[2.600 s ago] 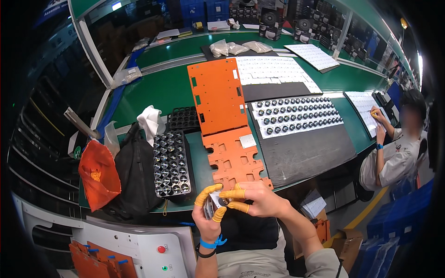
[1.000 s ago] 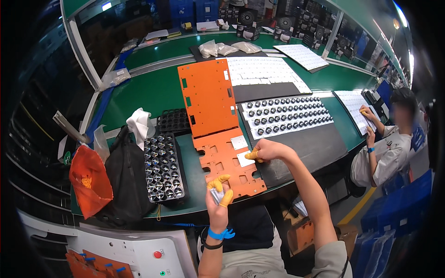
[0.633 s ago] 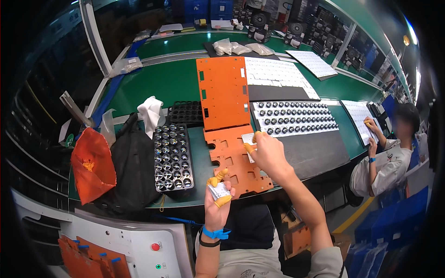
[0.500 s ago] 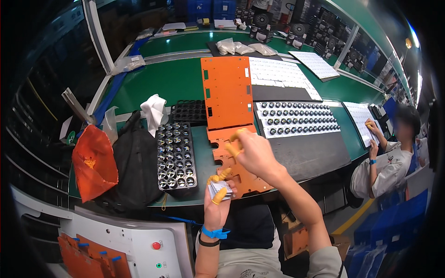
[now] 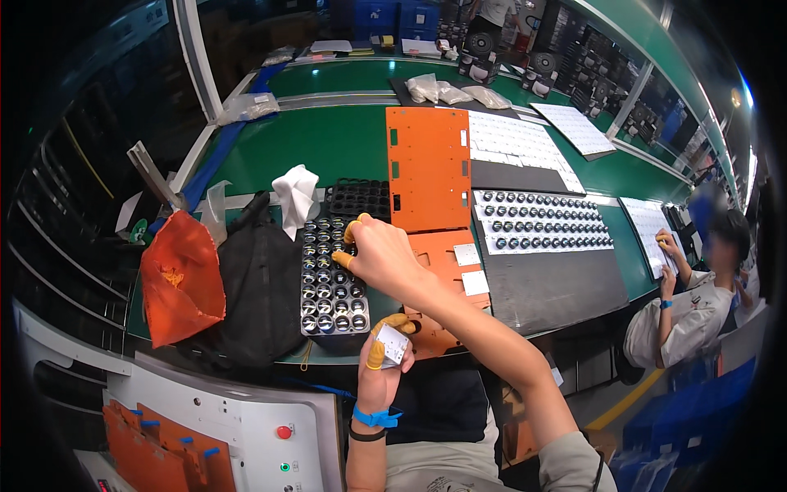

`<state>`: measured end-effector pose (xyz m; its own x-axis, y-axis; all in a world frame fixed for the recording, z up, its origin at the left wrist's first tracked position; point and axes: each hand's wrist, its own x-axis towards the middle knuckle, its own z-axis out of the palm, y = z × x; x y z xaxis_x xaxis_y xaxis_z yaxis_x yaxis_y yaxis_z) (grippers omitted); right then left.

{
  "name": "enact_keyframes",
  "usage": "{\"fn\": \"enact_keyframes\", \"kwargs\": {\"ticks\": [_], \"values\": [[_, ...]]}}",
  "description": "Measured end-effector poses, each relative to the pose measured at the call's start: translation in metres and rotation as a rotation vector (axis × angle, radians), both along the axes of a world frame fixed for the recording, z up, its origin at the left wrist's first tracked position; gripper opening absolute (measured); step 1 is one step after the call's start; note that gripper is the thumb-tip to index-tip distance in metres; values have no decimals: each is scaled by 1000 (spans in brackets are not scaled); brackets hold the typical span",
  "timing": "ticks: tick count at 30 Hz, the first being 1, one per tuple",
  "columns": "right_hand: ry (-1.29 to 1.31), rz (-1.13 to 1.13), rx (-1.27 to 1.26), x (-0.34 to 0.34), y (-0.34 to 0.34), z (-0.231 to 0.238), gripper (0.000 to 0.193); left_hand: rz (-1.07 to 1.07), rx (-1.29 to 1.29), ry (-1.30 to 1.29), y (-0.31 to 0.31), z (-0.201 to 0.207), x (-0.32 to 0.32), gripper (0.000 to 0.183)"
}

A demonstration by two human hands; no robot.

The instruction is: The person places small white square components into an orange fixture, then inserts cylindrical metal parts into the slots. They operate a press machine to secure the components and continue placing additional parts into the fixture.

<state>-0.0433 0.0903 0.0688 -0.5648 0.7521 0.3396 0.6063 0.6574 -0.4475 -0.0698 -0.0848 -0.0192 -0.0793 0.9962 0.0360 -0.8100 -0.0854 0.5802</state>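
Note:
My left hand (image 5: 384, 353), with yellow finger cots and a blue wrist strap, is closed around a small stack of white square plates (image 5: 392, 344) near the table's front edge. My right hand (image 5: 373, 250), also in yellow cots, hovers over the black tray (image 5: 334, 330) of round shiny lens-like parts. Its thumb and forefinger are apart, and nothing shows between them. Under my right forearm lies an orange fixture (image 5: 434, 246), partly hidden, with two white square plates (image 5: 475, 283) on it. Its orange upper panel (image 5: 430, 168) extends toward the back.
A white panel (image 5: 545, 223) with rows of dark round parts lies to the right, by a black mat (image 5: 557, 283). An orange bag (image 5: 180, 279), a black bag (image 5: 258, 287) and a white cloth (image 5: 295, 197) are left. At far right a co-worker (image 5: 680, 303) handles another panel.
My right hand has moved left from the orange fixture to the tray of round parts. The two white plates on the fixture now show. The left hand keeps its stack, and the view has shifted slightly.

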Motion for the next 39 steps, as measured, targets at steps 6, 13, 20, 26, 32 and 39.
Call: {"fn": "enact_keyframes", "kwargs": {"ticks": [6, 13, 20, 26, 32, 39], "values": [[35, -49, 2, 3, -4, 8, 28, -22, -12, 76, -1, 11, -3, 70], [354, 60, -473, 63, -36, 40, 24, -8, -26, 37, -1, 12, 2, 78], [619, 311, -600, 131, -100, 19, 16, 161, 59, 132, -2, 18, 18, 69], [509, 214, -677, 157, -112, 2, 19, 212, 182, 381, -5, 27, 26, 66], [484, 249, -667, 170, -110, 0, 26, 231, 167, 498, -6, 33, 34, 66], [342, 76, -637, 181, -111, 5, 28, 280, 242, 816, -4, 27, 36, 57]]}}
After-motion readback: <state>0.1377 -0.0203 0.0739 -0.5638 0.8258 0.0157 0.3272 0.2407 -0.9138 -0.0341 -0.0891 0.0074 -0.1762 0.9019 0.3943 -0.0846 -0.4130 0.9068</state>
